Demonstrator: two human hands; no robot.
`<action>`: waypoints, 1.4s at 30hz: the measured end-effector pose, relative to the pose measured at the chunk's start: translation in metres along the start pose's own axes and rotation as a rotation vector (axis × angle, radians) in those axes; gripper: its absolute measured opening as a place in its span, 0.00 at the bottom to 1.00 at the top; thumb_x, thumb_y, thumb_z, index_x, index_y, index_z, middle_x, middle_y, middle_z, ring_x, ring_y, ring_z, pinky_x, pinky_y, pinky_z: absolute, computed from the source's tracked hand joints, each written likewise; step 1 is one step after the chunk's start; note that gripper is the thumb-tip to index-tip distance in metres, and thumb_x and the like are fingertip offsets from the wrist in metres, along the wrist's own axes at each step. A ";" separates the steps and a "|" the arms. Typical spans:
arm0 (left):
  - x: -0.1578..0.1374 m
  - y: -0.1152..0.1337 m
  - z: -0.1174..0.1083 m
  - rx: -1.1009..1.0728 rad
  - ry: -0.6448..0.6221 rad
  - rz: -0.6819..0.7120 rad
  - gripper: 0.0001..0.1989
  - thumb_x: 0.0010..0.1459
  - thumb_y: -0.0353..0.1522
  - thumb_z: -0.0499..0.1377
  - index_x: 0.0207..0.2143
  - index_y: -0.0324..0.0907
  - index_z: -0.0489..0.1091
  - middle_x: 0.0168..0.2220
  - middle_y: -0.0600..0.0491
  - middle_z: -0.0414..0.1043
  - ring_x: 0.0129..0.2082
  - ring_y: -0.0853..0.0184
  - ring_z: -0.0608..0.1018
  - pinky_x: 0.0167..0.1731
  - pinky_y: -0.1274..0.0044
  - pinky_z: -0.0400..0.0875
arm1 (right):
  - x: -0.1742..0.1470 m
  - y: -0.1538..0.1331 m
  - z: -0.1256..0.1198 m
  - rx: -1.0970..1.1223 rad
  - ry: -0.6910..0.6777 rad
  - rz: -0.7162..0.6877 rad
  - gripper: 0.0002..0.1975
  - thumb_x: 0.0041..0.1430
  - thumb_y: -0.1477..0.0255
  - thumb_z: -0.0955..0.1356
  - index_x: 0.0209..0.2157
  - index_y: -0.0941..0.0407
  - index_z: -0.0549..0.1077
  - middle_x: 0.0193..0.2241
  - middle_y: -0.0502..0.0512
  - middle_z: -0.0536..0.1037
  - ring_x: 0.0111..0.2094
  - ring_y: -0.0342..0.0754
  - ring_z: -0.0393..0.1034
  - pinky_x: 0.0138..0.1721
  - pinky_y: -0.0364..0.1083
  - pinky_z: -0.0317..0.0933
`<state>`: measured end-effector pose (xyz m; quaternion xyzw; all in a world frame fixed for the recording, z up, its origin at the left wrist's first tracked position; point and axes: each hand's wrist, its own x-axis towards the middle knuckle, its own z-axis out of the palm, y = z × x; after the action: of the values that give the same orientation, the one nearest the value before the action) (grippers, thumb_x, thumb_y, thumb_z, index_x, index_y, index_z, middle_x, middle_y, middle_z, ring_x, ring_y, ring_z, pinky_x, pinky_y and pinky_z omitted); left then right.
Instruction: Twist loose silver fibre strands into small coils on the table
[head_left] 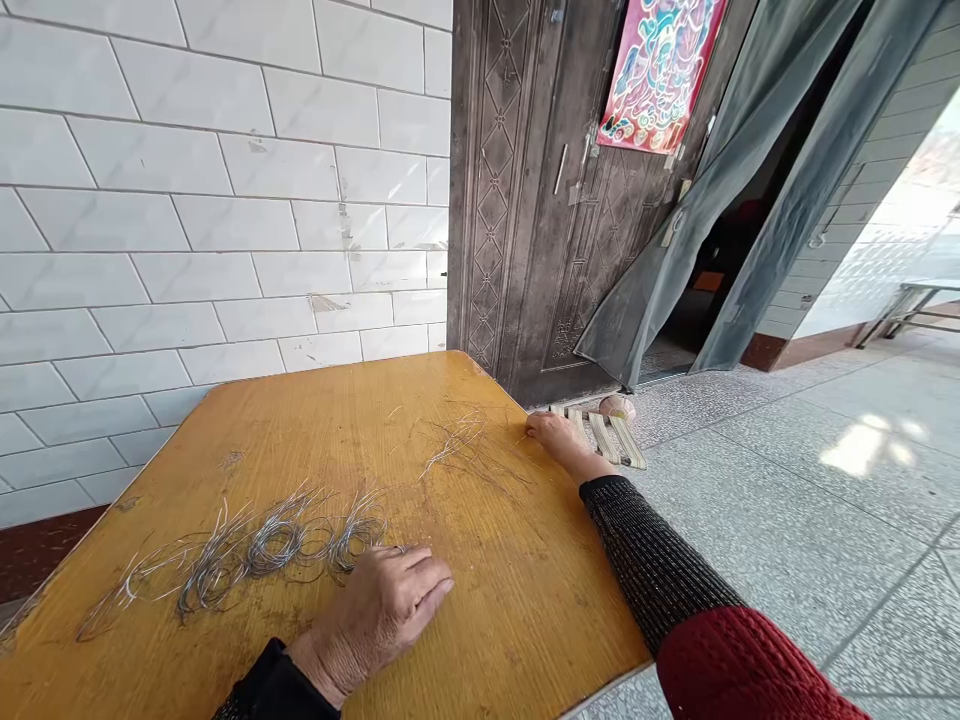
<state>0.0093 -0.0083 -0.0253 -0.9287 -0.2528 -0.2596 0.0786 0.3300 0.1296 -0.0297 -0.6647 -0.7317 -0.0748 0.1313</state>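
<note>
My left hand rests on the near part of the wooden tabletop, its fingers curled and pressed together. Nothing shows in it, though its palm is hidden. Just beyond its knuckles lies a coil of thin wire, and more tangled grey wire coils stretch to the left. My right hand reaches to the table's right edge with fingers bent and closed; anything they pinch is too small to make out. Left of those fingers, a loose bunch of thin wires is spread on the table.
The yellow-brown table stands against a white tiled wall. Behind it is a dark carved door with a grey curtain. A striped woven seat sits low by the right edge, above the speckled floor.
</note>
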 end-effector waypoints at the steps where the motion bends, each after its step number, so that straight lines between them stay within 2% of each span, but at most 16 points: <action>1: 0.000 0.000 0.000 -0.001 -0.002 0.001 0.11 0.60 0.30 0.49 0.27 0.42 0.68 0.19 0.57 0.65 0.18 0.71 0.67 0.20 0.78 0.54 | 0.000 -0.001 0.000 0.010 -0.007 0.000 0.07 0.59 0.72 0.63 0.35 0.60 0.71 0.36 0.54 0.73 0.38 0.45 0.68 0.40 0.49 0.62; 3: 0.001 0.000 0.000 -0.005 -0.008 0.003 0.11 0.60 0.30 0.49 0.27 0.42 0.67 0.19 0.57 0.65 0.18 0.71 0.67 0.20 0.78 0.54 | 0.001 -0.003 -0.001 0.040 -0.010 0.002 0.05 0.58 0.77 0.63 0.33 0.60 0.71 0.35 0.55 0.74 0.39 0.46 0.68 0.39 0.46 0.61; 6: 0.001 0.001 0.000 -0.012 -0.002 0.003 0.11 0.60 0.29 0.49 0.27 0.42 0.67 0.19 0.57 0.66 0.18 0.71 0.67 0.20 0.78 0.54 | -0.002 -0.002 -0.002 0.108 0.010 0.020 0.08 0.55 0.82 0.62 0.29 0.59 0.72 0.35 0.58 0.74 0.39 0.47 0.68 0.37 0.42 0.58; 12: 0.001 0.003 -0.002 -0.022 -0.014 0.009 0.11 0.60 0.29 0.49 0.27 0.41 0.67 0.20 0.57 0.66 0.18 0.71 0.67 0.20 0.78 0.54 | -0.006 0.007 0.000 0.295 0.065 0.149 0.08 0.55 0.75 0.62 0.30 0.57 0.74 0.31 0.54 0.76 0.34 0.46 0.69 0.35 0.40 0.58; 14: 0.002 0.003 -0.002 -0.025 -0.011 0.007 0.11 0.60 0.29 0.48 0.27 0.41 0.67 0.19 0.57 0.65 0.18 0.71 0.67 0.20 0.78 0.55 | -0.004 0.008 0.004 0.350 0.081 0.229 0.07 0.53 0.76 0.64 0.32 0.57 0.74 0.33 0.55 0.76 0.36 0.46 0.69 0.36 0.40 0.58; 17: 0.002 0.003 -0.003 -0.033 0.002 0.013 0.12 0.60 0.29 0.48 0.27 0.41 0.67 0.19 0.57 0.65 0.18 0.71 0.67 0.20 0.78 0.55 | -0.001 0.011 0.011 0.429 0.103 0.363 0.12 0.51 0.73 0.65 0.39 0.57 0.73 0.41 0.58 0.75 0.41 0.48 0.69 0.38 0.42 0.60; 19: 0.002 0.003 -0.002 -0.042 0.008 0.019 0.11 0.60 0.29 0.48 0.27 0.41 0.67 0.19 0.57 0.65 0.18 0.71 0.67 0.19 0.78 0.55 | 0.001 0.012 0.014 0.487 0.100 0.437 0.16 0.50 0.71 0.66 0.43 0.58 0.72 0.43 0.61 0.74 0.40 0.49 0.70 0.36 0.42 0.61; 21: 0.002 0.002 -0.001 -0.045 0.009 0.019 0.11 0.60 0.29 0.48 0.27 0.41 0.67 0.19 0.57 0.65 0.18 0.71 0.67 0.19 0.78 0.55 | 0.002 0.015 0.016 0.548 0.082 0.474 0.17 0.49 0.70 0.67 0.43 0.58 0.72 0.40 0.60 0.76 0.36 0.48 0.72 0.33 0.42 0.62; 25: 0.002 0.002 -0.001 -0.049 0.000 0.023 0.11 0.60 0.29 0.48 0.27 0.41 0.67 0.19 0.57 0.64 0.18 0.72 0.67 0.19 0.79 0.56 | 0.003 0.018 0.019 0.656 0.084 0.477 0.13 0.48 0.72 0.67 0.38 0.55 0.75 0.36 0.55 0.78 0.35 0.47 0.72 0.35 0.42 0.63; 29: 0.004 0.003 -0.004 -0.055 0.003 0.021 0.12 0.60 0.29 0.48 0.26 0.41 0.67 0.19 0.57 0.64 0.17 0.72 0.66 0.19 0.79 0.56 | 0.003 0.018 0.021 0.743 0.144 0.498 0.14 0.44 0.73 0.69 0.37 0.57 0.76 0.35 0.58 0.78 0.36 0.51 0.72 0.36 0.45 0.63; 34: 0.005 0.004 -0.006 -0.040 -0.020 0.030 0.11 0.60 0.29 0.49 0.27 0.41 0.68 0.19 0.57 0.65 0.18 0.72 0.67 0.19 0.79 0.56 | 0.000 0.014 0.013 0.909 0.287 0.449 0.15 0.43 0.72 0.68 0.36 0.59 0.76 0.37 0.59 0.78 0.38 0.51 0.71 0.37 0.45 0.63; 42: 0.001 0.001 0.000 -0.026 0.002 0.020 0.10 0.59 0.29 0.49 0.28 0.41 0.68 0.19 0.56 0.66 0.19 0.72 0.68 0.20 0.79 0.57 | -0.001 0.007 -0.011 1.225 0.544 0.395 0.20 0.44 0.63 0.68 0.37 0.61 0.75 0.31 0.57 0.78 0.28 0.45 0.70 0.29 0.44 0.64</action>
<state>0.0102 -0.0084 -0.0247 -0.9318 -0.2402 -0.2631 0.0694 0.3379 0.1258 -0.0200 -0.5491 -0.4487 0.2128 0.6722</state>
